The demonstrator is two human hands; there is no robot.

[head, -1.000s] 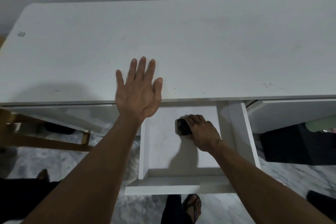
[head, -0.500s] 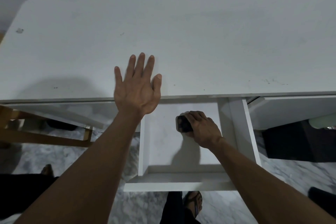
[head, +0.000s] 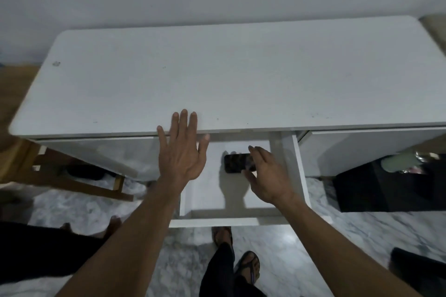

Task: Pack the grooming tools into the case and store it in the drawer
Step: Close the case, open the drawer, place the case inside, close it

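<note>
A small black case (head: 236, 163) lies flat on the floor of the open white drawer (head: 231, 220), near its back. My right hand (head: 266, 176) hovers just over the case's right end with fingers spread and relaxed, no longer gripping it. My left hand (head: 182, 149) is flat with straight fingers; its fingertips rest on the front edge of the white desk top (head: 217, 75), the palm hanging over the drawer's left side.
A wooden chair frame (head: 72, 181) stands under the desk at the left. A black box (head: 386, 185) sits under the desk at the right, with a pale green thing (head: 400, 161) above it. My sandalled foot (head: 248, 270) is on the marble floor below the drawer.
My right hand has let go of the case and opened, drawing back slightly; the case now lies uncovered in the drawer. My left hand has slid back toward the desk edge.
</note>
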